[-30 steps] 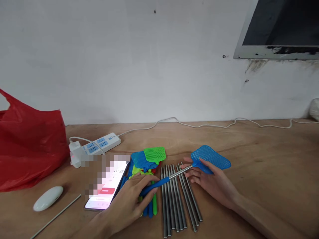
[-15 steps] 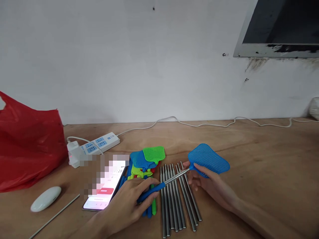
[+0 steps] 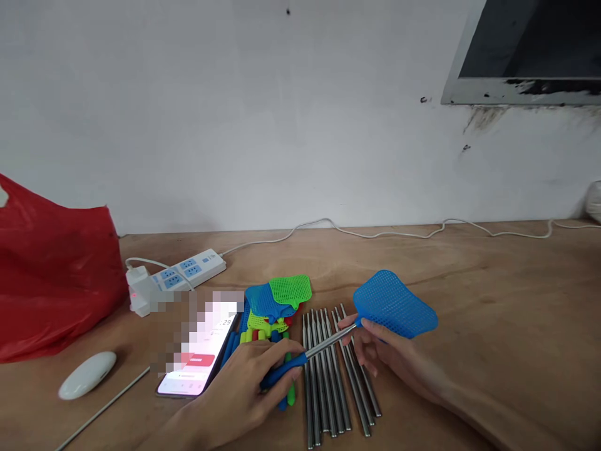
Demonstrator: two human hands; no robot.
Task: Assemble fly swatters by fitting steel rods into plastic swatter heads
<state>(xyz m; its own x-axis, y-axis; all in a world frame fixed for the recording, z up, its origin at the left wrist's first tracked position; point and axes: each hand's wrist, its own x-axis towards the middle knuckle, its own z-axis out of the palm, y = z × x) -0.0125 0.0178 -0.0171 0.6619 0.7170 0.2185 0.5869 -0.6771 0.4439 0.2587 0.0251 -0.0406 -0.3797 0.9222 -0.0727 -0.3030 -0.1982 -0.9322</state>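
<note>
A blue fly swatter [image 3: 394,304] with a metal shaft is held slantwise between both hands. My left hand [image 3: 256,382] is closed around its blue handle. The fingers of my right hand [image 3: 387,347] pinch the neck where the shaft meets the perforated head. Under the shaft lie several metal rods [image 3: 326,388], side by side in two groups. Left of them sits a pile of green, blue, yellow and red swatter heads [image 3: 291,290] and coloured handles, partly hidden by my left hand.
A lit phone [image 3: 192,369] lies left of my left hand. Farther left are a white oval object [image 3: 87,374], a power strip [image 3: 192,269] with a charger, and a red plastic bag [image 3: 56,275]. A white cord [image 3: 375,237] runs along the wall.
The swatter stays in both hands. Its head has turned slightly, and my right fingers have shifted a little around the neck. The rods and pile lie as before.
</note>
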